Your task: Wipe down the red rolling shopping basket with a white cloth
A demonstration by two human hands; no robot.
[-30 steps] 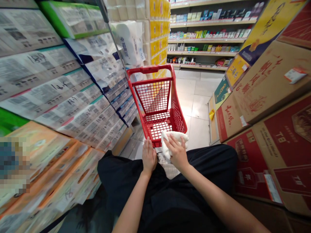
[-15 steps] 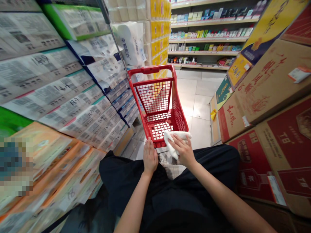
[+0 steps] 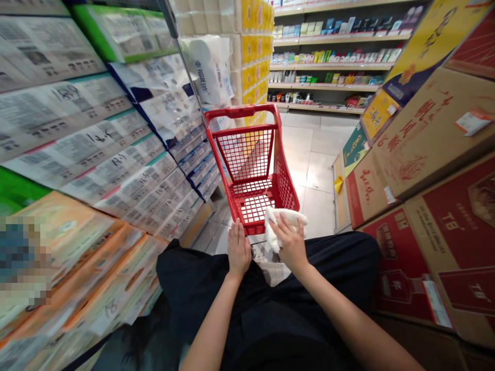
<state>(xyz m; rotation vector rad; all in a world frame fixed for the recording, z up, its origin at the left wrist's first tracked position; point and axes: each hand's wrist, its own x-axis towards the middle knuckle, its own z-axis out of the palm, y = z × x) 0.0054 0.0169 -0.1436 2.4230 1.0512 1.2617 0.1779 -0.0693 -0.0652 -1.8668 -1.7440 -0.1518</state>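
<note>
A red plastic shopping basket cart with grid walls and a raised handle stands right in front of my knees. My left hand lies flat at its near left corner, fingers stretched out side by side. Against the near right corner, my right hand presses a white cloth with its fingers laid over it. Part of the cloth is hidden under that hand. A long metal rod with a dark grip slants up from the cart's left side. The basket's grid floor shows nothing lying on it.
Stacked packs of tissue paper rise close on the left. Red and brown cartons are piled close on the right. Pale floor tiles lead past the cart to shelves of small bottles and boxes at the back.
My right hand and the white cloth have shifted slightly right along the basket's near corner, and the cloth is bunched differently. My left hand stays in place.
</note>
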